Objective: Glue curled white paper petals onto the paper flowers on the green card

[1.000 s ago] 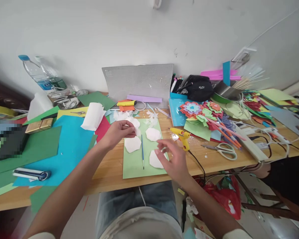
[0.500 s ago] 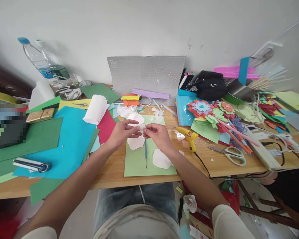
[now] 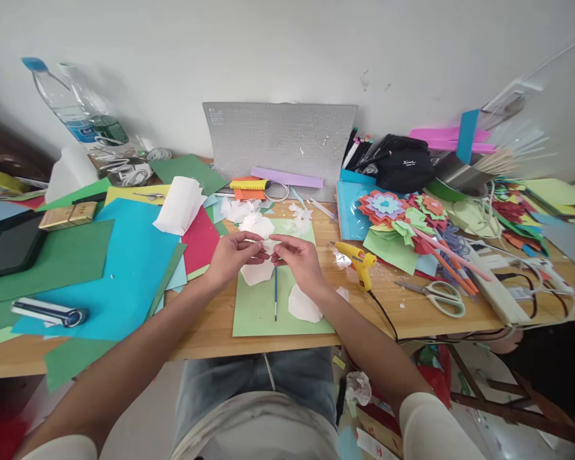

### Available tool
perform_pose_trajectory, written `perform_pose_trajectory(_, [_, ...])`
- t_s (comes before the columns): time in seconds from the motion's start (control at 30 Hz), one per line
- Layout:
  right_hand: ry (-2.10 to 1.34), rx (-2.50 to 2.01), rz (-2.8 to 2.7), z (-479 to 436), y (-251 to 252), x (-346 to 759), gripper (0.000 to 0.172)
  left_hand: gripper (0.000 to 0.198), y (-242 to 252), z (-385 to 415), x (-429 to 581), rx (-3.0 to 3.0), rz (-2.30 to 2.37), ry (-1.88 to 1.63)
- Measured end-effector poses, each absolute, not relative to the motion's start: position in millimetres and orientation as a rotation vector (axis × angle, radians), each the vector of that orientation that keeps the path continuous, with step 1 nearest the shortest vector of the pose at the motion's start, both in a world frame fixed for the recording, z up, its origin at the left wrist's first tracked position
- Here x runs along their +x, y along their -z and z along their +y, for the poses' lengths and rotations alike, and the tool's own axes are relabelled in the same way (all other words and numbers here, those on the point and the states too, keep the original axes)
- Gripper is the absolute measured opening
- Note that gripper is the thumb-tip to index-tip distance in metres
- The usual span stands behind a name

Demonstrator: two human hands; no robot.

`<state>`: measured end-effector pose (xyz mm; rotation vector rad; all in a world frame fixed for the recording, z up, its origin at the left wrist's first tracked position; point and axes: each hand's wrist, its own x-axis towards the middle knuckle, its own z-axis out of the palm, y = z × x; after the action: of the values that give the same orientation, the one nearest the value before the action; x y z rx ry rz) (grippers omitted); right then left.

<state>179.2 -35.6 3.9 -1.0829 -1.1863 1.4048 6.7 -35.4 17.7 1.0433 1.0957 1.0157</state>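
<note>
My left hand [image 3: 232, 255] and my right hand [image 3: 296, 257] meet above a light green sheet [image 3: 256, 306] on the wooden table [image 3: 211, 326]. Both pinch the same small white paper piece [image 3: 269, 246] between thumb and fingertips. Below the hands lie two white paper cut-outs: a white cut-out under my left hand [image 3: 257, 273] and a white cut-out by my right wrist [image 3: 303, 305]. A thin blue brush [image 3: 275, 294] lies on the green sheet between them. More white scraps [image 3: 256, 223] sit just beyond my fingers.
A yellow glue gun [image 3: 357, 260] stands right of my hands, its cord running off the table edge. Scissors [image 3: 436, 297], paper flowers [image 3: 388, 207] and a black pouch [image 3: 405, 167] lie further right. Blue [image 3: 115, 268], green and red sheets cover the left. A grey cutting mat [image 3: 278, 137] leans on the wall; water bottles [image 3: 71, 115] stand far left.
My right hand came up from the lower white cut-out to join my left hand, and both now pinch the small white piece. The view has shifted slightly.
</note>
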Motion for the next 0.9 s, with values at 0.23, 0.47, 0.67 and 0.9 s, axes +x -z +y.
perform_pose_trajectory(0.23, [-1.468, -1.044, -1.084, -35.8, -2.1, 177.7, 0.017, 0.03, -19.7, -39.1, 7.6, 1.124, 1.047, -1.079])
perform_pose_trajectory(0.47, [-1.41, -1.045, -1.195, -36.2, -4.1, 180.2, 0.014, 0.029, -23.4, -42.1, 9.3, 1.184, 1.052, -1.08])
perform_pose_trajectory(0.67, [-1.335, -1.071, -1.269, -37.9, -6.1, 181.1, 0.028, 0.029, -19.0, -41.9, 9.7, 1.333, 1.12, -1.134])
perform_pose_trajectory(0.9, [-1.403, -1.145, -1.328, -36.8, -1.7, 179.6, 0.028, 0.027, -10.7, -42.9, 7.6, 1.516, 1.25, -1.162])
